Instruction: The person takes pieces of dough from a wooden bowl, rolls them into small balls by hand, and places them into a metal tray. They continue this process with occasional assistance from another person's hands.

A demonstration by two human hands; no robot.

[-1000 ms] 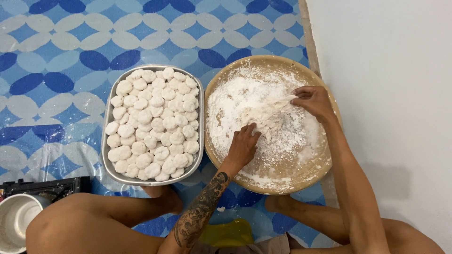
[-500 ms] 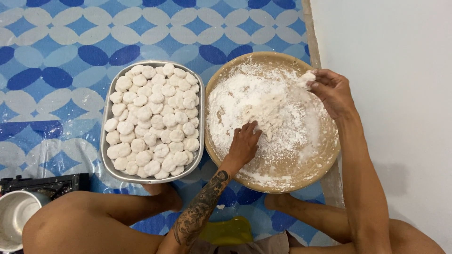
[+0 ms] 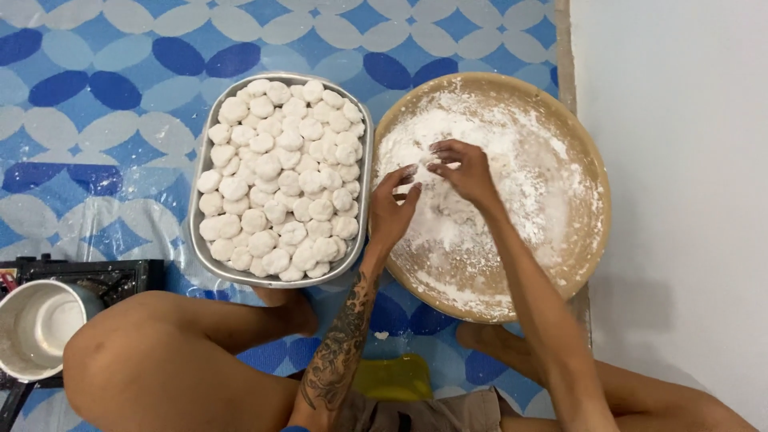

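A round wooden tray dusted with white flour lies on the patterned mat. My left hand rests at its left rim, fingers slightly apart. My right hand hovers over the flour just right of it, fingertips pinched together; the two hands almost touch. Whether a piece of dough is between the fingers cannot be made out. To the left stands a rectangular metal tray packed with several small white dough balls.
A blue and white patterned mat covers the floor; bare white floor lies to the right. A metal pot sits on a black stove at the lower left. My bent legs and a yellow object are below.
My right hand has moved from the wooden tray's upper right edge to its left middle, meeting my left hand. The left hand stayed near the left rim.
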